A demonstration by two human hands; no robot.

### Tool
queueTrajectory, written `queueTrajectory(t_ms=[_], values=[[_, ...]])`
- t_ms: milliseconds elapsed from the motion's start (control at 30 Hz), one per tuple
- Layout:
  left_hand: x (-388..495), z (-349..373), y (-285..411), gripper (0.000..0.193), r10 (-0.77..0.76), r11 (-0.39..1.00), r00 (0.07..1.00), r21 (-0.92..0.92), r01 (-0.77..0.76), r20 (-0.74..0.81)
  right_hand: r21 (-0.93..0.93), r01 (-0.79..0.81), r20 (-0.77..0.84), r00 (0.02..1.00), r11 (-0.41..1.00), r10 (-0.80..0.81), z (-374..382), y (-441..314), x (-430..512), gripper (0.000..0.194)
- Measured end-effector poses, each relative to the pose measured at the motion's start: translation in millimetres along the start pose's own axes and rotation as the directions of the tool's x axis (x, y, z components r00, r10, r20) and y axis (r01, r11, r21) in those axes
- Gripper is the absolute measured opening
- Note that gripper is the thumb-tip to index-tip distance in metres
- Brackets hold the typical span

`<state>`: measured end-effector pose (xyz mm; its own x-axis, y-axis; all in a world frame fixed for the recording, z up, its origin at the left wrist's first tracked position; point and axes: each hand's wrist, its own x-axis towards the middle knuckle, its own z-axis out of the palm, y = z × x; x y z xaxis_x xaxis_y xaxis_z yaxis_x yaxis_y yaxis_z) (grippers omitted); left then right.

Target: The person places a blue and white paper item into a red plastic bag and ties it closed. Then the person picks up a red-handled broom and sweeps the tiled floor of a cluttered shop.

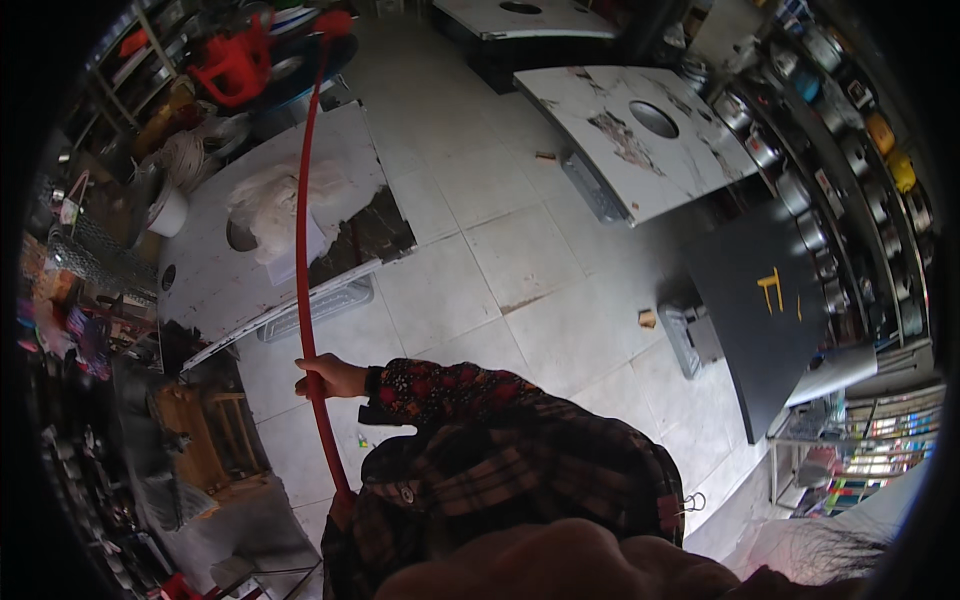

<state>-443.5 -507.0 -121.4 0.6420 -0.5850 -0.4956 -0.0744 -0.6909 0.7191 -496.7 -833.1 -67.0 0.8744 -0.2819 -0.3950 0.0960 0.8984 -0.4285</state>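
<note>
A long red pole (303, 225), possibly a broom or mop handle, runs from beside my body up past the left table. At its far end shows a blurred red head (334, 24). My right hand (330, 376), in a floral sleeve with a dark cuff, reaches across my front and grips the pole partway along. Lower down, close to my checked garment (517, 465), my left hand (342, 511) is around the pole's near end, mostly in shadow. The pole passes above a damaged white tabletop (217, 300) with round cut-outs.
Crumpled plastic bags (274, 199) lie on the damaged tabletop. A marbled table (577, 112) with a round hole and a black tabletop (750, 352) stand right, before shelves of metal pots (795, 191). A wooden chair (187, 427) sits lower left; cardboard scraps (646, 319) lie on the tiled floor (480, 300).
</note>
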Motion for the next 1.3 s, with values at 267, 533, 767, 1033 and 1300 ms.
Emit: queueTrajectory(t_ms=[267, 533, 767, 1033, 1300], values=[[91.4, 83.6, 4.6, 0.025, -0.035, 0.999, 0.999, 0.014, 0.035, 0.003, -0.143, 0.057, 0.013, 0.998, 0.988, -0.056, -39.0, -71.1, -10.9, 0.021], [248.3, 197.5, 125.3, 0.026, 0.177, 0.978, 0.961, 0.073, -0.196, 0.211, -0.423, 0.382, 0.104, 0.921, 0.822, -0.375, -60.6, -263.9, -42.0, 0.023], [323.8, 326.9, 271.9, 0.025, 0.431, 0.89, 0.796, -0.055, -0.453, 0.425, -0.526, 0.599, 0.088, 0.744, 0.603, -0.662, -129.4, -441.3, -94.5, 0.022], [353.1, 511.2, 477.0, 0.021, 0.539, 0.81, 0.645, -0.122, -0.574, 0.542, -0.681, 0.626, 0.065, 0.569, 0.38, -0.82, -216.2, -618.6, -197.4, 0.02], [373.2, 593.9, 655.9, 0.021, 0.506, 0.85, 0.519, -0.297, -0.435, 0.689, -0.739, 0.641, 0.109, 0.415, 0.206, -0.903, -262.0, -773.7, -233.8, 0.019]])
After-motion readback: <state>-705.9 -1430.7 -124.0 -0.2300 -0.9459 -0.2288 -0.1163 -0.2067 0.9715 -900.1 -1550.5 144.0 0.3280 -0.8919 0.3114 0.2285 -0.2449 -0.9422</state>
